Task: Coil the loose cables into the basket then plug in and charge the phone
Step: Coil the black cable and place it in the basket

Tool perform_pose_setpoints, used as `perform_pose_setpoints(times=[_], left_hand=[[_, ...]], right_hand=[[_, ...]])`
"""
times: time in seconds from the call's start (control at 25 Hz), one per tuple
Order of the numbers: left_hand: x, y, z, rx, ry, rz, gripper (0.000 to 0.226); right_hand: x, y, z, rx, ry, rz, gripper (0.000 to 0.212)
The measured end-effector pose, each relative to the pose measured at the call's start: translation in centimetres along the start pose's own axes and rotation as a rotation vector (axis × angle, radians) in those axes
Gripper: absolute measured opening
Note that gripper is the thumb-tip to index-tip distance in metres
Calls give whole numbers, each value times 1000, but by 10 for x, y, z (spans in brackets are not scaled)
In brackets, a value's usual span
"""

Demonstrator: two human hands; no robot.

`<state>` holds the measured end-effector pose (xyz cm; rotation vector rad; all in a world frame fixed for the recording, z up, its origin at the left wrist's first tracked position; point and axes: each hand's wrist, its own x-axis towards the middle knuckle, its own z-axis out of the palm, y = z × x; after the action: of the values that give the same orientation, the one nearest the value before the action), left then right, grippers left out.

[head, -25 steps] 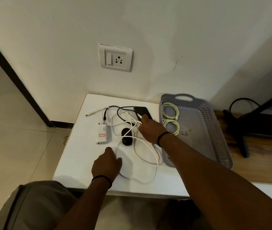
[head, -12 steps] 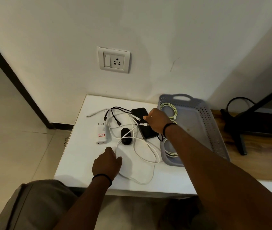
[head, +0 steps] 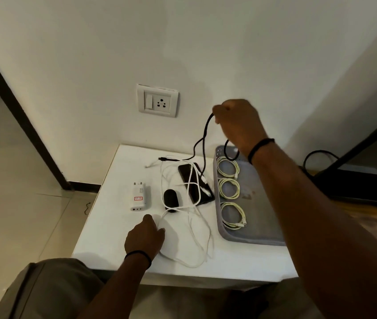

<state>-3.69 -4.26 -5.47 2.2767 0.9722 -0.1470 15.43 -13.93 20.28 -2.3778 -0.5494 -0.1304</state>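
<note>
Progress looks partial: three pale coils already lie in the basket, just below the right hand, which is raised with fingers curled round the black cable. Left hand rests on the table, fingers loosely bent, touching the white cable, still a loose tangle. Phone lies beyond it, under white loops, uncharged; charger sits unplugged
</note>
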Motion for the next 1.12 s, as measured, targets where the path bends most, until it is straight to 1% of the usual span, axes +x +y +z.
perform_pose_setpoints(times=[0.12,0.24,0.32,0.4,0.48,0.6,0.68,0.72,0.76,0.8,0.84,0.92,0.96,1.0,1.04,1.08,1.12], left_hand=[[0,1,0,16,0,7,24],[0,1,-1,17,18,17,19],[1,2,-3,-17,34,-21,16],[6,1,-3,-89,39,-66,12],[10,0,-1,-212,28,-111,10],[15,7,2,-478,22,-223,10],[21,16,3,-704,-1,-332,11],[23,20,3,-805,-42,-363,14],[21,25,-1,-864,-75,-362,16],[18,28,-7,-883,-54,-335,14],[14,30,-16,-893,50,-299,12],[2,33,-46,-897,418,-180,15],[-3,38,-64,-912,562,-65,19],[-10,46,-82,-984,597,70,20],[-22,59,-101,-1107,487,203,20],[-37,76,-118,-1208,238,341,30],[-51,90,-129,-1239,-39,459,48]], right_hand=[[-9,-23,-35,122,141,-57,33],[-18,-31,-51,192,196,-92,36],[-25,-36,-56,221,249,-119,39],[-30,-43,-65,300,328,-168,41],[-36,-53,-77,428,347,-210,40],[-55,-57,-82,588,313,-236,38],[-77,-46,-67,602,266,-203,36],[-90,-38,-57,595,232,-176,35],[-101,-29,-48,581,197,-147,35],[-110,-22,-40,565,174,-116,34],[-116,-15,-34,552,163,-91,34],[-124,-9,-32,536,136,-72,34],[-126,-10,-33,518,107,-82,33],[-128,-12,-36,488,78,-104,33],[-129,-15,-40,449,59,-132,33],[-131,-17,-45,404,51,-158,32],[-131,-20,-50,365,49,-175,33]])
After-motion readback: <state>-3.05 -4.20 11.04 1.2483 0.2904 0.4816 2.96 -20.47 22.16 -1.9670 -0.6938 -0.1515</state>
